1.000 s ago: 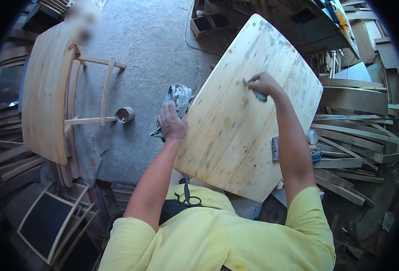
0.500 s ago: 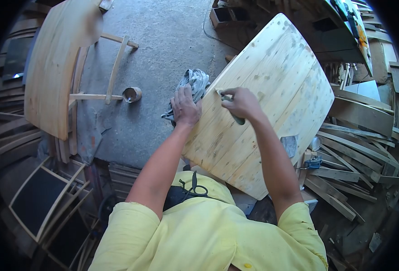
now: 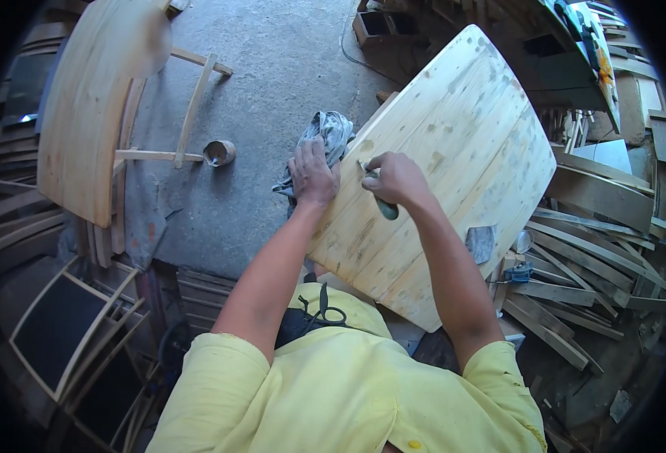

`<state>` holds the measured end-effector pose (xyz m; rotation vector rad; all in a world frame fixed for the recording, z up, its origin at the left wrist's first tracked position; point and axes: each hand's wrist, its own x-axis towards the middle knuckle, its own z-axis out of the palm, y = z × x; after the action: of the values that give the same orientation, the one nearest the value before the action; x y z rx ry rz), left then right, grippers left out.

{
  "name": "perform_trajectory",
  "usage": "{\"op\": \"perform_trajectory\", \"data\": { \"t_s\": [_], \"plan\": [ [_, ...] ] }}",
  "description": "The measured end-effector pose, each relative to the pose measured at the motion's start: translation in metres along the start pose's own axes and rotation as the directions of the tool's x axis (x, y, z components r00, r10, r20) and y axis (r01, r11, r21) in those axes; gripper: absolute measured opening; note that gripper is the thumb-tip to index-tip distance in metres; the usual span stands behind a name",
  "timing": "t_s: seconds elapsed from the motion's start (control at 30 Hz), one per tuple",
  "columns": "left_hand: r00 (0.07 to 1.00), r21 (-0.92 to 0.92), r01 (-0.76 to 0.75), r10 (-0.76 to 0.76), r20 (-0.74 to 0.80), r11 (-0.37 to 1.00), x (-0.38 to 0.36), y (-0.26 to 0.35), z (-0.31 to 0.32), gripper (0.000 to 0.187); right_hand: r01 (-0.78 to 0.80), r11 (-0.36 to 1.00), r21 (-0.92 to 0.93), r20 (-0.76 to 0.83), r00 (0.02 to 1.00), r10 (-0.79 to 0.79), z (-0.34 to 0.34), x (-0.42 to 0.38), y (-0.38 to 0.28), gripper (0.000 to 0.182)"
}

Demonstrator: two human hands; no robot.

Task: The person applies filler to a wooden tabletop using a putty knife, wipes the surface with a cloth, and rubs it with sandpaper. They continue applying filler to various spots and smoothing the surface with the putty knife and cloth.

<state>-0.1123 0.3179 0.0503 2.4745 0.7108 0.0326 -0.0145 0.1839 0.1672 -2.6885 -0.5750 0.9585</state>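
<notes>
Pale wooden tabletop point(image 3: 401, 264) with darker filler-like patches lies tilted in front of me. My right hand point(image 3: 399, 179) is closed around a putty knife point(image 3: 386, 209); its dark green handle sticks out below the fist. The blade end meets the board near its left edge and is partly hidden by fingers. At that same edge, my left hand point(image 3: 315, 174) is closed over a crumpled grey rag point(image 3: 328, 128), which bulges out beyond the fingertips. A grey piece of sandpaper point(image 3: 481, 244) rests on the board right of my right forearm.
An open tin point(image 3: 219, 153) stands on the concrete floor point(image 3: 272, 68). Another wooden tabletop point(image 3: 84, 113) with a leg frame point(image 3: 191, 113) is at the left. Stacked wood strips point(image 3: 574, 257) and a blue tool point(image 3: 520, 272) lie right. Dark-panelled frames point(image 3: 65, 325) lean lower left.
My right hand has shifted slightly down and left, with the putty knife's blade end lower along the board's edge. The left hand stays on the rag, and the view has shifted slightly.
</notes>
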Motion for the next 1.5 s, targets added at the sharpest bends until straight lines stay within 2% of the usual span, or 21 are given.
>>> {"op": "perform_trajectory", "data": {
  "t_s": [0.07,0.1,0.2,0.23,0.27,0.33,0.37,0.47,0.5,0.63,0.73,0.8,0.87,0.97,1.03,1.07,1.17,1.23,1.27,1.33,1.5],
  "plan": [
    [1.000,0.001,0.003,-0.003,-0.004,1.000,0.001,0.000,0.001,0.068,0.025,0.999,0.041,0.013,1.000,-0.026,-0.014,0.008,0.001,0.042],
    [1.000,0.002,0.005,-0.005,-0.002,1.000,0.001,0.000,0.002,0.068,-0.040,0.995,0.092,-0.058,0.997,0.045,-0.017,0.010,-0.001,0.039],
    [0.999,0.009,-0.008,0.008,-0.039,1.000,0.000,-0.001,0.004,0.067,-0.021,0.997,0.070,-0.117,0.993,0.029,0.002,0.014,0.005,0.037],
    [0.999,0.011,-0.007,0.007,-0.033,1.000,0.000,-0.002,0.004,0.067,-0.012,0.997,0.077,-0.054,0.998,0.017,0.002,0.005,0.004,0.035],
    [1.000,0.012,-0.006,0.006,-0.028,1.000,0.000,-0.001,0.004,0.066,-0.018,0.997,0.077,-0.056,0.998,0.023,0.000,-0.003,0.005,0.035],
    [0.998,0.028,-0.032,0.033,-0.055,0.999,0.000,-0.003,0.007,0.066,0.019,1.000,-0.021,0.196,0.981,-0.015,-0.007,-0.014,0.010,0.035],
    [0.995,0.047,-0.044,0.048,-0.084,0.998,0.001,-0.003,0.008,0.066,0.030,1.000,-0.002,0.157,0.987,-0.030,-0.006,-0.012,0.026,0.036],
    [0.994,0.062,-0.048,0.053,-0.094,0.997,0.001,-0.005,0.011,0.067,-0.143,0.978,0.152,-0.026,0.989,0.149,-0.039,0.017,0.074,0.037],
    [0.994,0.068,-0.050,0.056,-0.090,0.996,0.000,-0.004,0.010,0.067,-0.063,0.992,0.109,-0.193,0.978,0.083,-0.045,0.033,0.094,0.038],
    [1.000,0.005,-0.003,0.003,-0.013,1.000,0.002,0.001,0.003,0.065,-0.163,0.956,0.245,-0.205,0.955,0.216,-0.068,0.067,0.108,0.043],
    [1.000,0.009,0.013,-0.013,0.009,1.000,0.001,0.002,0.001,0.065,-0.230,0.905,0.358,-0.149,0.943,0.299,-0.048,0.057,0.096,0.042],
    [1.000,0.008,0.014,-0.014,0.008,1.000,0.002,0.000,0.006,0.064,-0.160,0.961,0.226,-0.111,0.976,0.189,-0.023,0.039,0.087,0.040],
    [0.990,0.068,-0.050,0.058,-0.131,0.996,0.002,-0.006,0.016,0.059,-0.089,0.977,0.193,-0.140,0.983,0.117,0.007,0.006,0.069,0.039],
    [0.991,0.053,-0.054,0.060,-0.123,0.997,0.003,-0.005,0.013,0.057,-0.110,0.976,0.187,-0.043,0.992,0.120,0.027,-0.045,0.042,0.041],
    [0.990,0.052,-0.056,0.062,-0.128,0.997,0.003,-0.003,0.012,0.057,-0.087,0.988,0.130,0.082,0.994,0.077,0.031,-0.066,0.033,0.041],
    [0.989,0.051,-0.057,0.063,-0.132,0.997,0.002,-0.003,0.012,0.057,-0.089,0.987,0.136,0.087,0.993,0.078,0.029,-0.068,0.034,0.041],
    [0.994,0.043,-0.037,0.041,-0.096,0.998,0.002,-0.003,0.012,0.057,-0.047,0.988,0.144,0.027,0.999,0.044,0.022,-0.074,0.042,0.039],
    [0.996,0.038,-0.033,0.036,-0.078,0.999,0.003,-0.004,0.011,0.058,-0.039,0.997,0.064,-0.066,0.997,0.043,0.018,-0.069,0.048,0.038],
    [0.997,0.024,-0.027,0.029,-0.071,0.999,0.003,-0.004,0.012,0.058,-0.046,0.996,0.074,-0.060,0.997,0.051,0.020,-0.065,0.051,0.038],
    [0.997,0.043,-0.030,0.034,-0.075,0.999,0.003,-0.005,0.014,0.059,-0.004,0.998,0.056,-0.160,0.987,0.013,0.024,-0.057,0.057,0.041],
    [0.995,0.039,-0.034,0.038,-0.094,0.999,0.002,-0.003,0.012,0.059,0.001,1.000,0.029,-0.201,0.979,0.005,0.043,-0.047,0.060,0.041]
  ]
}}
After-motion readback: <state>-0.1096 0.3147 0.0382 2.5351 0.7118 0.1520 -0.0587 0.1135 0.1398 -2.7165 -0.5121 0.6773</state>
